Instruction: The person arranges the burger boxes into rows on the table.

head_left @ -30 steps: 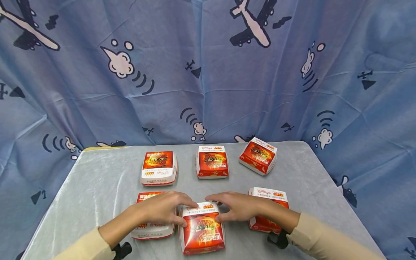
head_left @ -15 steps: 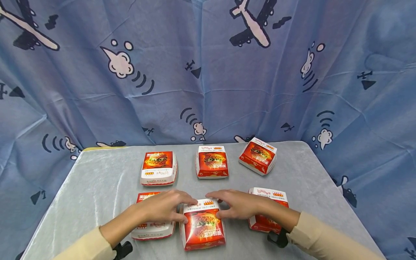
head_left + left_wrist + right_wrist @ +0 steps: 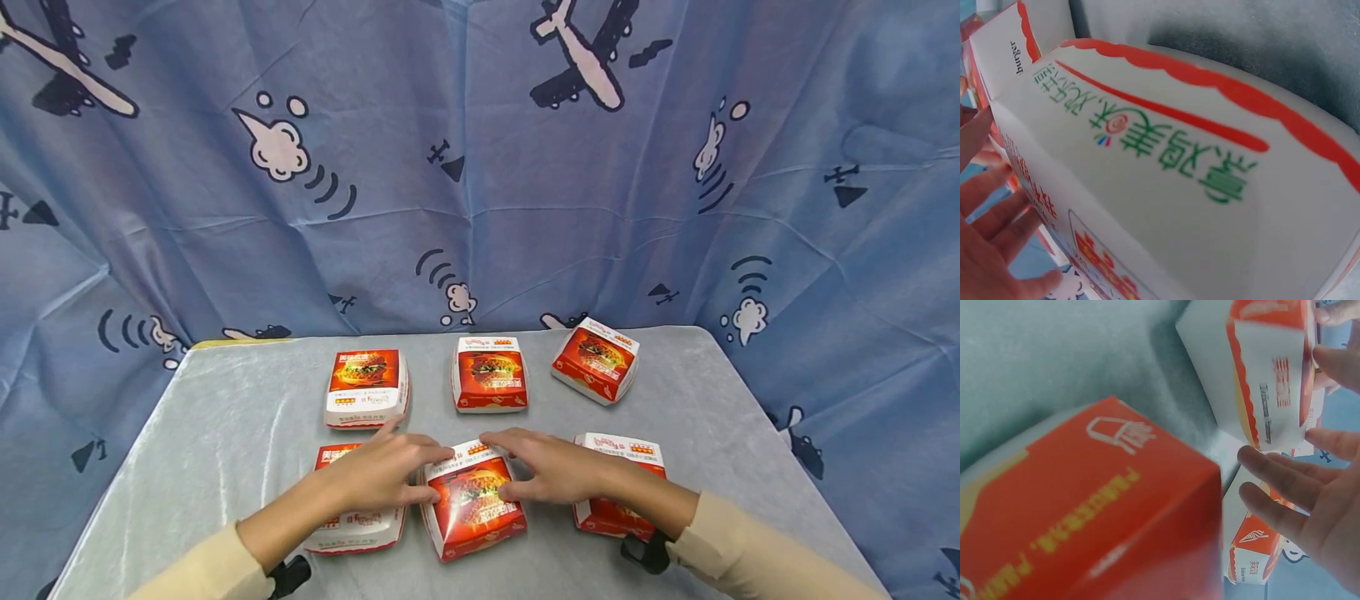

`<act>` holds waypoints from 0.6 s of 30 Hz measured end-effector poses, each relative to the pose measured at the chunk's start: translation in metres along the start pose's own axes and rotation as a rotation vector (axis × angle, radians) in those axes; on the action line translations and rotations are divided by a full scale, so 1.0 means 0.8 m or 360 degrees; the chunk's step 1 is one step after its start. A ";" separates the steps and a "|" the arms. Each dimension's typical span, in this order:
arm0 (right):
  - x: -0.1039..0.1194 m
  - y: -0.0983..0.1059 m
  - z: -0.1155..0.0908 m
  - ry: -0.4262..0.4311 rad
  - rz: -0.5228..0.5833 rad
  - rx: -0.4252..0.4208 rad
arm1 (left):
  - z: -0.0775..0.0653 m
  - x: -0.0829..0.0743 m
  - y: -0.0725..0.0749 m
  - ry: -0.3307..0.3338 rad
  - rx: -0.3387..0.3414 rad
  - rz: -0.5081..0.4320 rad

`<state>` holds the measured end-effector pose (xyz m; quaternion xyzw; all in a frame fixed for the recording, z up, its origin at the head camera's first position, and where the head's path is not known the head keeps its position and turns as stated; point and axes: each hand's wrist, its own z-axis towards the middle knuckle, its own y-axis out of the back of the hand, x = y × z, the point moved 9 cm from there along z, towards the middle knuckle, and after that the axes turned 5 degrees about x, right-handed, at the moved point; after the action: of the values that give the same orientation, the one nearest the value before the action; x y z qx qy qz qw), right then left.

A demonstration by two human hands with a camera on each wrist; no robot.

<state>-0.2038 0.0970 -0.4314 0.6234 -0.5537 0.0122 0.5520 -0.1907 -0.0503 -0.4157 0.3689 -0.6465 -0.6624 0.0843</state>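
Head view shows the left hand [image 3: 393, 471] and the right hand [image 3: 551, 467] on the two sides of the near middle box [image 3: 476, 508]. Both hands are about half open, with fingers loose and spread; their tips seem to touch the box, but neither hand wraps round it. This box sits in the front row, turned a bit askew, and I cannot tell if it is flat on the table [image 3: 202, 467] or up a little. It looks like the one being worked on, so its part seems not yet done. Its side says "burger" in the left wrist view. Beside it, the near left box [image 3: 360, 533] lies partly under the left arm, with green Chinese signs [image 3: 1175, 153] on its white end. On the other side is the near right box [image 3: 618, 518], partly under the right arm, with blurry yellow signs [image 3: 1085, 509] on red. Farther back sit the far left box [image 3: 365, 375], the far middle box [image 3: 491, 375] and, turned the most, the far right box [image 3: 597, 362]. All six lids look shut, and the boxes make two loose rows of three. The two left boxes have their white ends toward the person; the other four have red ends that way. Each far box has a burger picture and small signs, too small to read well. Last comes a blue cloth [image 3: 405, 150] with planes on it.
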 end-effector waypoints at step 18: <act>-0.004 0.003 0.006 0.0077 -0.0010 -0.0003 | 0.001 -0.002 0.013 -0.0006 -0.0178 0.0029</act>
<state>-0.2093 0.0962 -0.4335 0.6241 -0.5381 0.0250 0.5660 -0.1937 -0.0505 -0.4060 0.3565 -0.6120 -0.6974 0.1096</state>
